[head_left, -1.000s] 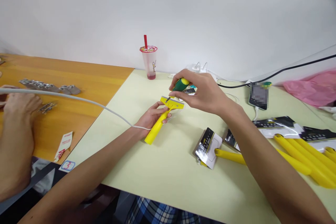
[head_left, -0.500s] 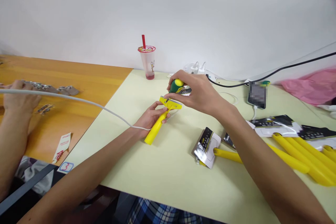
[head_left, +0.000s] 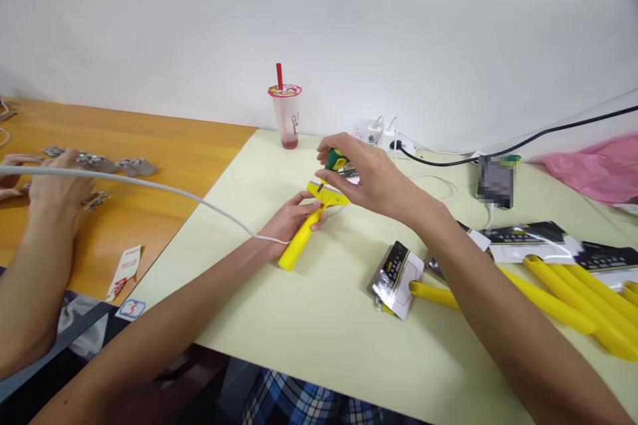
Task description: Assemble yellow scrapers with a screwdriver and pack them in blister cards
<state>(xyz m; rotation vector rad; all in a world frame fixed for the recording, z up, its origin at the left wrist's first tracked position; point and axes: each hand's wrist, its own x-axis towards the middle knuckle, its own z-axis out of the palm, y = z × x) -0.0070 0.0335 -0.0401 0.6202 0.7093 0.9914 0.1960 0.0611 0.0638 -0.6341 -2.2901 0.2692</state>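
Head view: scraper between hands

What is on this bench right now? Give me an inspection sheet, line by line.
Surface: pale yellow table butted against an orange wooden table.
Job's things: yellow scraper lying on the pale table; green-handled screwdriver with its tip on the scraper's head.
Clutter: carded yellow scrapers at right, drink cup with red straw, phone, pink bag, metal parts on the wooden table.
Hands: left hand grips the scraper's handle; right hand grips the screwdriver.
Cables: white cable running to the left wrist; black cable along the wall.
Surroundings: white wall; another person's hand at the metal parts.
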